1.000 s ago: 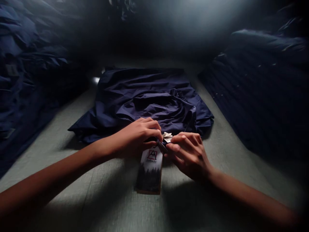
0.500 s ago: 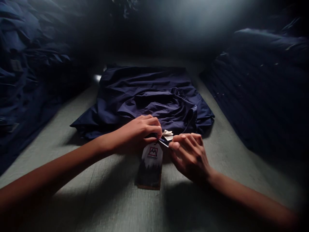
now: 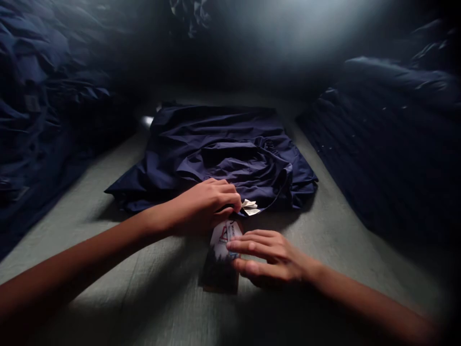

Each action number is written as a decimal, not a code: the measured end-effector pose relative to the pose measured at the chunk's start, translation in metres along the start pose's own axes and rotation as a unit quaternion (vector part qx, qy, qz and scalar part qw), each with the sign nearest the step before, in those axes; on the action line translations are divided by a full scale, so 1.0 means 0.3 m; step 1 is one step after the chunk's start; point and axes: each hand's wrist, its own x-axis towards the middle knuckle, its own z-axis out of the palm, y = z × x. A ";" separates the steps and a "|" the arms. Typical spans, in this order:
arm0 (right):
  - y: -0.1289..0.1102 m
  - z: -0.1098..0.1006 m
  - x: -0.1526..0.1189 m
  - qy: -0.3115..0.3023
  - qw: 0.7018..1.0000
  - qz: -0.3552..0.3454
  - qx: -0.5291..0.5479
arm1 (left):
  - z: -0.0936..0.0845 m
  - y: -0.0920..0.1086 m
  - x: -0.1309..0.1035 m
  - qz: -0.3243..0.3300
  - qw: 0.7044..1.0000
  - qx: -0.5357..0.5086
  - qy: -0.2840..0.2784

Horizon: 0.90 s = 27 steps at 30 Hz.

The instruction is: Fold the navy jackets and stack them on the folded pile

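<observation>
While the left hand (image 3: 212,204) pinches one garment (image 3: 216,125), the loosely open right hand (image 3: 270,254) touches one logo tag (image 3: 218,266)

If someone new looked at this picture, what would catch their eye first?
Probably the hang tag with its red-framed logo, lying on the pale table between the left hand and right hand. Next, the small white label against the rumpled navy garment just behind.

Hands: two, left hand (image 3: 212,202) and right hand (image 3: 270,257)
Folded garment (image 3: 219,122): one
Cloth piles: two, left pile (image 3: 39,125) and right pile (image 3: 389,144)
Printed hang tags (image 3: 218,269): at least one, exact count unclear
</observation>
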 end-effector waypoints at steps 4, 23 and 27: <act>0.034 -0.046 -0.002 0.083 0.982 0.106 -0.135 | -0.002 0.014 0.012 -0.044 0.999 -0.003 0.021; 0.080 -0.044 -0.004 -0.051 0.935 0.322 -0.140 | -0.062 0.016 0.115 -0.041 0.994 0.076 -0.067; 0.098 -0.025 -0.024 -0.029 0.942 0.300 -0.149 | -0.056 0.025 0.120 -0.030 0.996 0.051 -0.072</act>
